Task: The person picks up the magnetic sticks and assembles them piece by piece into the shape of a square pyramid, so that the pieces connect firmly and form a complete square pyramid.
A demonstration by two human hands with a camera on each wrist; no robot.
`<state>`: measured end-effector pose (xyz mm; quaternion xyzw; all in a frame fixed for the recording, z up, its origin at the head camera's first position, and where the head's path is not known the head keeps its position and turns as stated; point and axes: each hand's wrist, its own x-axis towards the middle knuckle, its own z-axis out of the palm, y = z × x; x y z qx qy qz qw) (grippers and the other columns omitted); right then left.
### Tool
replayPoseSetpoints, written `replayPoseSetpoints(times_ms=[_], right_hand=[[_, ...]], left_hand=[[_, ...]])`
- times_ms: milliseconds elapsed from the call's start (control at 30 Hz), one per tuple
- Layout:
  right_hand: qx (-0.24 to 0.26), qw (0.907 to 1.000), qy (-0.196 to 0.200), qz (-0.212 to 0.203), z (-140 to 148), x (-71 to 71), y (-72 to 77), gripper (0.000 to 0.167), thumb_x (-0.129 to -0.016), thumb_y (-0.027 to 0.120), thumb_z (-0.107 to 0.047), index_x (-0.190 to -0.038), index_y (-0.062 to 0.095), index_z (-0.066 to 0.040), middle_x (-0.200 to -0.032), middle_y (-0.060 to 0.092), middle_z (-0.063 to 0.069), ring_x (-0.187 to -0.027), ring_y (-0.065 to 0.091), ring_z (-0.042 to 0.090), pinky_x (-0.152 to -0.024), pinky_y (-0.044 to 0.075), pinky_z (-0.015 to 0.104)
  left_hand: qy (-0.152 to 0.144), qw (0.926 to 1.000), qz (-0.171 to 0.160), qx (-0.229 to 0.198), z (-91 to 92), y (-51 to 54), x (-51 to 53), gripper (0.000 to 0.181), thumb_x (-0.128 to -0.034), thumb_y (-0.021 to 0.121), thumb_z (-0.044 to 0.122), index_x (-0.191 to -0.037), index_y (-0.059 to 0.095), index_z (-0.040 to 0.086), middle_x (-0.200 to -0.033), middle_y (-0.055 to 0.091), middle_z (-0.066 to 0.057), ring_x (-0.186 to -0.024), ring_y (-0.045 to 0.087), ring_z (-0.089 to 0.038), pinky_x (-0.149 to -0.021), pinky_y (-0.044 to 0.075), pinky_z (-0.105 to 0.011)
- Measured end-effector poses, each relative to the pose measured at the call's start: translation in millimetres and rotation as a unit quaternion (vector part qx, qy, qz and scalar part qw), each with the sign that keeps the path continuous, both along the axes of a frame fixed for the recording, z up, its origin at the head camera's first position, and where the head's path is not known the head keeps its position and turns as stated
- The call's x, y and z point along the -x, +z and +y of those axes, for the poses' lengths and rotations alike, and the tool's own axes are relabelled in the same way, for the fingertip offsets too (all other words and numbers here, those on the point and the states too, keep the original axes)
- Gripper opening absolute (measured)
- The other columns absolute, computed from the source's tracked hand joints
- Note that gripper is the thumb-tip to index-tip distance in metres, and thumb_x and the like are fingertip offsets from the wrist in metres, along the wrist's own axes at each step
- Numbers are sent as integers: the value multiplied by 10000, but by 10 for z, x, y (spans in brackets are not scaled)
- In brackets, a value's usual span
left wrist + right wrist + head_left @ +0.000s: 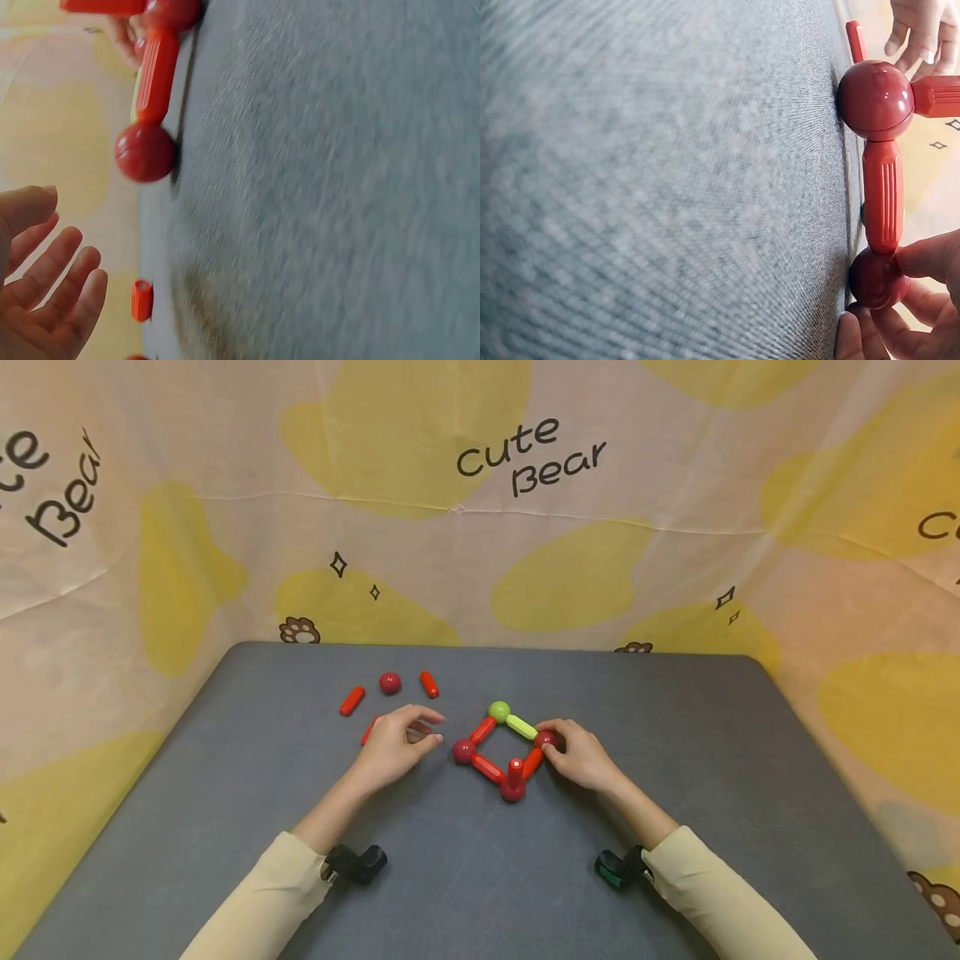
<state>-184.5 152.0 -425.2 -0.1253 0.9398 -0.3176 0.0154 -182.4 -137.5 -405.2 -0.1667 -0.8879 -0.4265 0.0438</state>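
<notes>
A diamond-shaped frame of balls and rods lies on the table. It has a green ball (499,712) at the back, a light green rod (522,727), red rods (488,768), and red balls at the other corners. From the front red ball (513,792) a short red rod (515,769) points upward. My right hand (581,758) pinches the right-corner red ball (876,279) between thumb and fingers. Just left of the left-corner red ball (463,751) hovers my left hand (393,745), holding nothing, its fingers relaxed and apart from the frame.
Beyond my left hand lie a loose red ball (390,683), a red rod (352,701) and another red rod (429,684). A further red rod (368,731) is partly hidden by that hand. A printed cloth (405,568) hangs behind the grey table (465,885).
</notes>
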Motion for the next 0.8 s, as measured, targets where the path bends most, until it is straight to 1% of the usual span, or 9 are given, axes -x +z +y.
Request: replayPoseSetpoints(times_ms=[167,333,467,533,600,700,800], right_hand=[[10,10000,-1,-22,1,3,4,298,-853,607,-114,-1147,609,-64,-995,596,106,-833,525,221,-765,445,393],[7,10000,22,12,1,7,-2,297,-853,603,-111,-1147,609,-64,-988,596,103,-829,524,217,-756,444,383],[32,10000,18,19,1,3,-5,298,-850,603,-108,-1144,609,-60,-987,596,105,-829,525,217,-757,446,385],[27,10000,9,23,1,2,-4,298,-849,604,-109,-1143,610,-59,-989,597,106,-831,527,217,-762,447,389],[19,10000,8,16,0,3,-5,298,-849,603,-110,-1142,610,-57,-993,597,108,-834,528,220,-768,449,393],[-7,10000,12,4,-4,3,-2,298,-851,601,-112,-1144,608,-56,-1000,597,110,-836,526,222,-770,449,396],[-18,10000,11,-8,-6,2,-2,296,-853,599,-112,-1145,607,-59,-999,597,107,-833,525,220,-767,449,393]], left_hand=[[386,9991,130,70,-160,36,31,234,-808,691,160,-1030,660,90,-1014,664,-90,-836,647,-177,-726,524,-351],[723,9971,214,8,-316,47,69,235,-808,695,151,-1031,653,90,-1006,661,-99,-833,642,-190,-723,521,-370],[957,9950,274,-67,-422,24,105,251,-798,704,133,-1034,656,63,-1000,664,-120,-840,647,-212,-731,525,-381],[1125,9933,268,-49,-466,2,124,261,-790,714,136,-1032,657,59,-1003,666,-124,-851,651,-226,-719,527,-382],[1307,9912,208,36,-509,-26,145,276,-787,717,149,-1039,656,54,-1007,669,-123,-863,653,-240,-704,524,-385],[1540,9879,-3,200,-559,-58,167,304,-785,720,182,-1051,654,50,-1022,671,-121,-864,654,-254,-686,514,-388],[1640,9854,-204,409,-593,-92,186,335,-780,725,207,-1060,652,39,-1011,674,-128,-846,650,-253,-692,504,-383]])
